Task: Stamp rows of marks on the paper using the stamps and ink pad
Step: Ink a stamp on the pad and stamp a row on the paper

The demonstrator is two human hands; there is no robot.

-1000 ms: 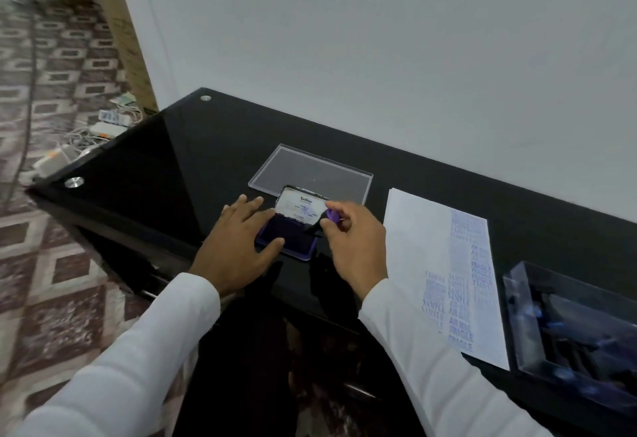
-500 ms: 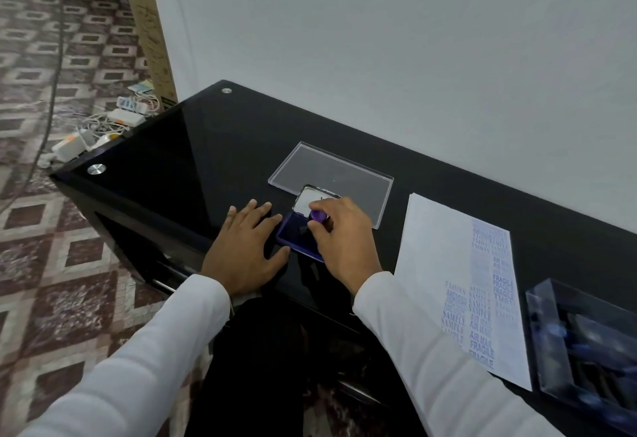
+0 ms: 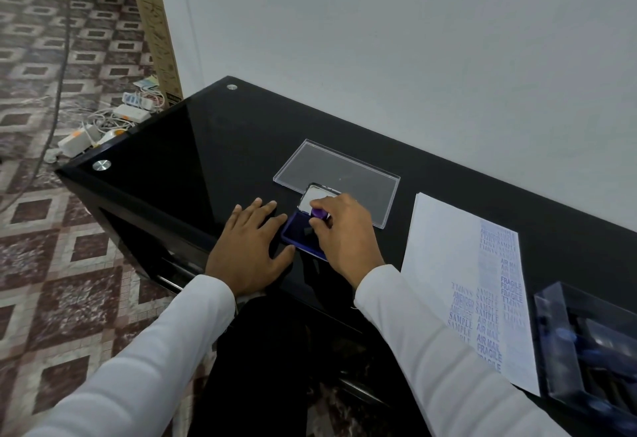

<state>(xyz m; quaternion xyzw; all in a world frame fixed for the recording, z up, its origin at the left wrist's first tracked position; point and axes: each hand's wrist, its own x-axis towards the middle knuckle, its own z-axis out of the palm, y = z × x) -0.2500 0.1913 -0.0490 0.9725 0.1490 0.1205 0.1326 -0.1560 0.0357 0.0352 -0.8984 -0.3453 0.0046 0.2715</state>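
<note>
Purple-knobbed stamp [image 3: 320, 213] on blue ink pad [image 3: 300, 234]

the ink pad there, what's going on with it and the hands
A person is inking a stamp. The right hand pinches a small purple-handled stamp and holds it down on the open purple ink pad, while the left hand lies flat on the black glass table, touching the pad's near-left edge. To the right lies the paper, already carrying columns of blue marks such as SAMPLE, AIR MAIL and FRAGILE. A clear plastic lid lies behind the pad, and a clear box of stamps sits at far right.
</note>
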